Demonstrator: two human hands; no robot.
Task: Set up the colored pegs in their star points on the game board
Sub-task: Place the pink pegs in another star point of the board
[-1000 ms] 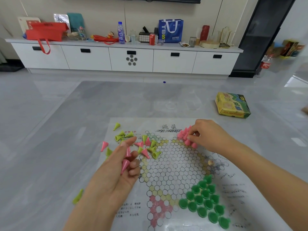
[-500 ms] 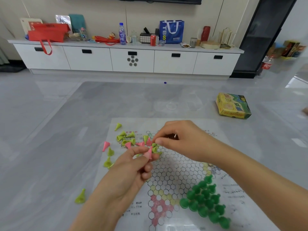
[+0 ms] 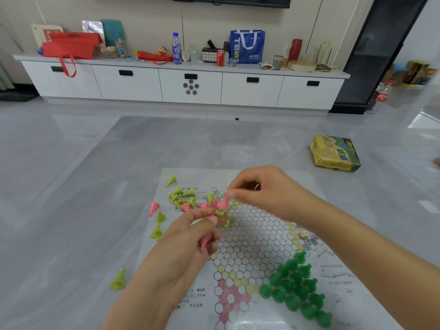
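Note:
A paper game board (image 3: 259, 236) with a hexagon grid lies on the grey table. Dark green pegs (image 3: 295, 285) stand packed in its lower right star point. Loose pink and lime pegs (image 3: 183, 198) lie scattered at the board's upper left. My left hand (image 3: 188, 244) holds a pink peg (image 3: 205, 241) among its curled fingers, over the board's left side. My right hand (image 3: 264, 191) pinches another pink peg (image 3: 223, 203) by its tip just above the scattered pile. The board's upper right star point is hidden behind my right hand.
A yellow and green game box (image 3: 334, 153) lies on the table at the right. Single lime pegs (image 3: 118, 281) lie off the board to the left. A small die (image 3: 304, 233) rests on the board near my right forearm. A white cabinet (image 3: 190, 84) stands beyond the table.
My right hand moved left from the pink pegs at the upper right star point to my left hand. It now pinches a pink peg there. My left hand has risen slightly.

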